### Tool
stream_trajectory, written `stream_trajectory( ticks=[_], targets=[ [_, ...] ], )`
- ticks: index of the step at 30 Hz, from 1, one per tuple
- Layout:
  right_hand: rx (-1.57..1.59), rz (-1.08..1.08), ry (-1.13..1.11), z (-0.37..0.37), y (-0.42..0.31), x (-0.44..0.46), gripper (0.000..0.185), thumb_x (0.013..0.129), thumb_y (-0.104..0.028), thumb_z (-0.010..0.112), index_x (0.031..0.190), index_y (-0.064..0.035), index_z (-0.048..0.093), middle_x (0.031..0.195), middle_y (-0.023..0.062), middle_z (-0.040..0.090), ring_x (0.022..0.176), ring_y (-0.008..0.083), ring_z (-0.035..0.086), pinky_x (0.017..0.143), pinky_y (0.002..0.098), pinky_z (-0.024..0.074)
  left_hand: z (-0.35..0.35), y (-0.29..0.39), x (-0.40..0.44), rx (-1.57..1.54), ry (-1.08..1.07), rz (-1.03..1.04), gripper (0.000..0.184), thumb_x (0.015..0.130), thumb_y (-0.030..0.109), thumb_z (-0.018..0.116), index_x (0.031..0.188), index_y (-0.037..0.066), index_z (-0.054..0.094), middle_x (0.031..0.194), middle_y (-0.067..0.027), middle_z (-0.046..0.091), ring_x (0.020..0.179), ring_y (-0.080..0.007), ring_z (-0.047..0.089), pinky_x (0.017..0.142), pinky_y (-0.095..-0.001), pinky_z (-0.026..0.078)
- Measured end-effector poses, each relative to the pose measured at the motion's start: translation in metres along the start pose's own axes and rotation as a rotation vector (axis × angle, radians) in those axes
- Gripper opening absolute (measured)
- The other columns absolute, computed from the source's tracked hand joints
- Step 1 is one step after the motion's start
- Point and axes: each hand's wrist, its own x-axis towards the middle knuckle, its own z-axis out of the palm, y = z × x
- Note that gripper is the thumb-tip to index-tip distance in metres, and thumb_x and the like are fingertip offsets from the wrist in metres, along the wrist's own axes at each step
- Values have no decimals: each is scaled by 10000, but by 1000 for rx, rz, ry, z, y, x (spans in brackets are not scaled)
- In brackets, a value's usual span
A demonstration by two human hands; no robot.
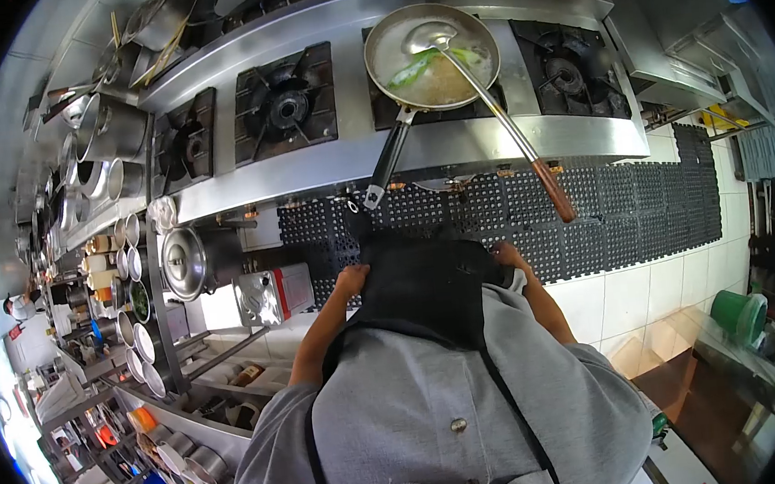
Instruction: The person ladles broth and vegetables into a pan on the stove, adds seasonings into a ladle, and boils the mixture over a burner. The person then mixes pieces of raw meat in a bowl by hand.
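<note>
My left hand (351, 281) is closed at the left edge of the black apron (423, 280), pinching its cloth. At the apron's right edge is my right hand (505, 255), its fingers curled at the cloth and partly hidden. Beyond both hands, a frying pan (375, 70) sits on a stove burner, its black handle pointing toward me. Pale liquid and a green vegetable (413, 71) are in the pan. A ladle (508, 125) rests in it, the wooden-ended handle reaching over the stove's front edge. Neither hand touches the pan or ladle.
Burners (287, 109) flank the pan on the steel stove (307, 164). A lidded pot (184, 263) and a metal tin (274, 294) stand at left, near shelves of containers. A black mat (652, 210) covers floor; a green bucket (738, 315) is at right.
</note>
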Motion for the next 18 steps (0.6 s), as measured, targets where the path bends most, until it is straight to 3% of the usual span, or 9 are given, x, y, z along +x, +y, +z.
stream_trajectory(
  ticks=[2, 5, 9, 12, 15, 17, 18],
  targets=[
    [9, 39, 1, 3, 1, -4, 286, 752, -274, 567, 979, -130, 665, 955, 144, 653, 908, 333, 619, 794, 435, 493, -3, 2, 1, -85, -92, -136, 395, 921, 352, 350, 1137, 112, 576, 1165, -163, 562, 1073, -364, 529, 937, -416, 414],
    [-21, 154, -76, 2, -6, -5, 298, 774, -302, 545, 994, -135, 659, 980, 145, 644, 940, 338, 604, 811, 446, 485, 13, -19, 14, 12, -75, -27, 388, 925, 351, 353, 1143, 119, 574, 1152, -167, 569, 1082, -363, 525, 940, -423, 409],
    [-2, 96, -70, 6, -2, -9, 302, 785, -290, 502, 1006, -167, 668, 1027, 192, 622, 967, 368, 592, 859, 459, 469, 4, -11, 9, -26, -93, -120, 372, 933, 327, 351, 1167, 123, 556, 1170, -159, 560, 1092, -360, 521, 940, -424, 413],
    [36, 100, -86, 7, 1, -7, 321, 778, -300, 513, 1033, -177, 664, 1032, 191, 622, 971, 368, 592, 856, 456, 471, -6, 1, 5, 61, -142, -21, 362, 936, 307, 354, 1192, 127, 538, 1209, -150, 537, 1099, -360, 519, 940, -417, 420],
    [53, 136, -136, 13, 4, -5, 329, 769, -314, 526, 1017, -149, 666, 1032, 181, 626, 969, 361, 595, 851, 452, 474, -14, 11, 0, -262, -204, -257, 353, 934, 280, 360, 1211, 132, 521, 1240, -139, 517, 1113, -362, 509, 935, -404, 432],
    [-153, 109, -153, 25, 13, 3, 294, 800, -296, 516, 1016, -154, 657, 972, 168, 639, 928, 362, 603, 827, 456, 481, -6, -3, 5, 220, -131, 45, 344, 927, 256, 363, 1194, 123, 534, 1190, -143, 548, 1052, -347, 553, 915, -399, 444],
    [-89, 166, -65, 10, -6, -9, 291, 792, -289, 517, 1014, -172, 664, 991, 161, 639, 923, 365, 606, 816, 460, 484, 2, -12, 9, 244, -152, 76, 344, 927, 256, 363, 1194, 123, 534, 1190, -143, 548, 1052, -347, 553, 915, -399, 444]
  ],
)
